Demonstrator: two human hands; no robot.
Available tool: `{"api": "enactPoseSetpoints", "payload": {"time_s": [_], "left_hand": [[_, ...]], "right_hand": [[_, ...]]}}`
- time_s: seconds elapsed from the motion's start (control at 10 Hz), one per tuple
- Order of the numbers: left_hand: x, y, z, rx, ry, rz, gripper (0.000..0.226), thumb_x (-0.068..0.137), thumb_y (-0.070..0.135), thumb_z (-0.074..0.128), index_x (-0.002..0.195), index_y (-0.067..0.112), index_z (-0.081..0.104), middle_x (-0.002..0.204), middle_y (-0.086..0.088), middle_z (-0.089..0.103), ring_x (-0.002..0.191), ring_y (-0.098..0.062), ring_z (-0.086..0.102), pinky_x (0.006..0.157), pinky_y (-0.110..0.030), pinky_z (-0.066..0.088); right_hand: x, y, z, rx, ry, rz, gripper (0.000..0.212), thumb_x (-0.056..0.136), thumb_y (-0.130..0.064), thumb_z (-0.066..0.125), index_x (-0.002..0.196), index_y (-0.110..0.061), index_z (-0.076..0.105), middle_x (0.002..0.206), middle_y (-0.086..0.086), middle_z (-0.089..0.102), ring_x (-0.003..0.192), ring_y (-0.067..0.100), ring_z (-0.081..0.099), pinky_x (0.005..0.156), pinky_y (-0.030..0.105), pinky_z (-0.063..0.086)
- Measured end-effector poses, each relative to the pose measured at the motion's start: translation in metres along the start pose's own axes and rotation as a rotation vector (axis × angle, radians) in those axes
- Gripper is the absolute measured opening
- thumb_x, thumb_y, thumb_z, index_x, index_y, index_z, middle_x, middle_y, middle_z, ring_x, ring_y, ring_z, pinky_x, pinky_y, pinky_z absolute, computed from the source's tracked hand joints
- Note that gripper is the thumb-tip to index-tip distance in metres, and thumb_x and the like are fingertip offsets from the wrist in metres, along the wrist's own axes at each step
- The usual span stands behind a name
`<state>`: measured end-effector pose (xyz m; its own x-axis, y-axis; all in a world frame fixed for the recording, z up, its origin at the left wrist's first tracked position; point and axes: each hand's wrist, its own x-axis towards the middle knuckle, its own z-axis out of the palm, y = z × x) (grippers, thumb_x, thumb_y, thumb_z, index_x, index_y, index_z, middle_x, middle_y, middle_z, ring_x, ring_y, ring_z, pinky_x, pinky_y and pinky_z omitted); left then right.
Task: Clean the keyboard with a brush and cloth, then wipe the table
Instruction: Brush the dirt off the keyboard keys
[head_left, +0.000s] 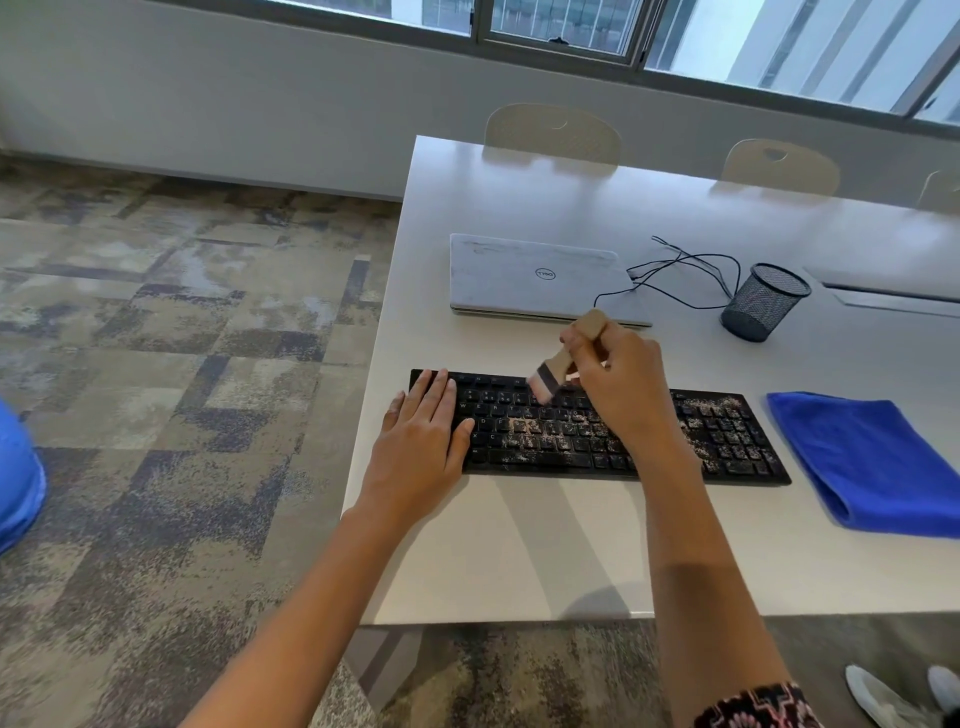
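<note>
A black keyboard (727, 441) lies on the white table (545, 545), its keys speckled with pale dust in the middle and on the right. My left hand (423, 441) rests flat on the keyboard's left end, fingers straight. My right hand (618, 384) grips a wooden-handled brush (558, 364) whose pale bristles touch the upper key rows left of centre. A folded blue cloth (867, 462) lies on the table just right of the keyboard.
A closed grey laptop (519, 275) lies behind the keyboard, with a thin black cable (691, 270) trailing to its right. A black mesh pen cup (763, 301) stands further right. Chairs (553, 132) line the table's far side. Patterned carpet lies left of the table edge.
</note>
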<state>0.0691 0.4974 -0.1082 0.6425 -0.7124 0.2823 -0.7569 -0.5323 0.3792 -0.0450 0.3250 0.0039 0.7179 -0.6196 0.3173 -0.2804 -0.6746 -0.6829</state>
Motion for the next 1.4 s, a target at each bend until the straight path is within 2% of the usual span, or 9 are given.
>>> {"api": "enactPoseSetpoints", "payload": {"time_s": [0.1,0.2,0.3,0.4,0.6,0.8,1.0,1.2,1.4], "left_hand": [[0.000,0.000,0.000,-0.005,0.004,-0.001,0.075,0.094,0.054,0.007,0.152,0.010,0.028,0.160,-0.003,0.022,0.150,-0.016,0.009,0.119,-0.035,0.006],[0.000,-0.001,0.000,-0.003,0.001,-0.002,0.075,0.094,0.054,0.007,0.152,0.011,0.028,0.160,-0.003,0.022,0.150,-0.016,0.008,0.120,-0.035,0.005],[0.000,-0.001,0.001,0.000,-0.004,-0.004,0.076,0.093,0.054,0.005,0.152,0.011,0.026,0.161,-0.002,0.020,0.150,-0.015,0.006,0.120,-0.034,0.004],[0.000,-0.001,0.001,-0.003,-0.006,-0.001,0.077,0.093,0.054,0.005,0.152,0.011,0.026,0.161,-0.002,0.019,0.150,-0.015,0.006,0.120,-0.035,0.005],[0.000,-0.001,0.002,-0.014,-0.001,-0.003,0.076,0.093,0.054,0.006,0.152,0.011,0.026,0.161,-0.002,0.020,0.150,-0.015,0.006,0.120,-0.036,0.007],[-0.001,-0.001,0.002,-0.013,0.013,-0.002,0.075,0.094,0.053,0.008,0.151,0.010,0.029,0.160,-0.003,0.023,0.150,-0.016,0.009,0.120,-0.036,0.007],[0.000,-0.001,0.003,-0.010,0.013,-0.001,0.074,0.094,0.053,0.008,0.151,0.010,0.029,0.160,-0.004,0.024,0.150,-0.016,0.009,0.120,-0.036,0.008],[0.000,0.000,0.001,-0.010,0.013,-0.005,0.075,0.093,0.053,0.008,0.151,0.010,0.030,0.160,-0.003,0.023,0.150,-0.015,0.009,0.119,-0.035,0.007],[0.000,0.000,0.002,-0.007,0.004,-0.006,0.076,0.093,0.054,0.006,0.151,0.011,0.028,0.160,-0.002,0.021,0.150,-0.015,0.007,0.119,-0.035,0.005]], "right_hand": [[-0.004,-0.003,0.004,-0.025,0.012,-0.033,0.029,0.102,-0.035,0.056,0.093,-0.012,0.070,0.074,0.000,0.069,0.057,0.004,0.057,0.060,0.032,0.049],[-0.008,-0.001,0.005,-0.030,-0.032,-0.016,0.029,0.102,-0.033,0.056,0.092,-0.010,0.070,0.074,0.004,0.070,0.059,0.010,0.062,0.062,0.038,0.053],[-0.008,0.008,-0.002,-0.024,-0.081,0.043,0.033,0.101,-0.032,0.055,0.085,-0.008,0.068,0.075,0.013,0.071,0.070,0.034,0.069,0.069,0.053,0.057],[-0.005,0.011,-0.009,-0.018,-0.052,0.061,0.034,0.101,-0.033,0.055,0.085,-0.006,0.068,0.076,0.015,0.071,0.071,0.037,0.069,0.069,0.054,0.058],[-0.004,0.010,-0.005,-0.056,0.092,0.026,0.032,0.102,-0.035,0.055,0.089,-0.009,0.068,0.071,0.004,0.067,0.054,0.010,0.052,0.058,0.029,0.046],[-0.010,0.015,-0.003,-0.163,0.000,0.032,0.032,0.104,-0.033,0.051,0.080,-0.015,0.062,0.060,0.001,0.061,0.045,0.007,0.044,0.047,0.018,0.034],[-0.008,0.013,-0.010,-0.025,0.007,0.015,0.031,0.101,-0.037,0.054,0.086,-0.014,0.068,0.073,0.004,0.070,0.068,0.024,0.069,0.068,0.045,0.058],[-0.009,0.011,-0.010,0.191,-0.165,0.018,0.010,0.098,-0.031,0.062,0.095,-0.031,0.071,0.090,-0.003,0.076,0.089,0.016,0.073,0.086,0.042,0.061],[-0.007,0.026,-0.036,0.074,-0.209,0.099,0.014,0.096,-0.033,0.065,0.099,-0.024,0.074,0.091,-0.002,0.076,0.087,0.017,0.073,0.090,0.043,0.059]]}}
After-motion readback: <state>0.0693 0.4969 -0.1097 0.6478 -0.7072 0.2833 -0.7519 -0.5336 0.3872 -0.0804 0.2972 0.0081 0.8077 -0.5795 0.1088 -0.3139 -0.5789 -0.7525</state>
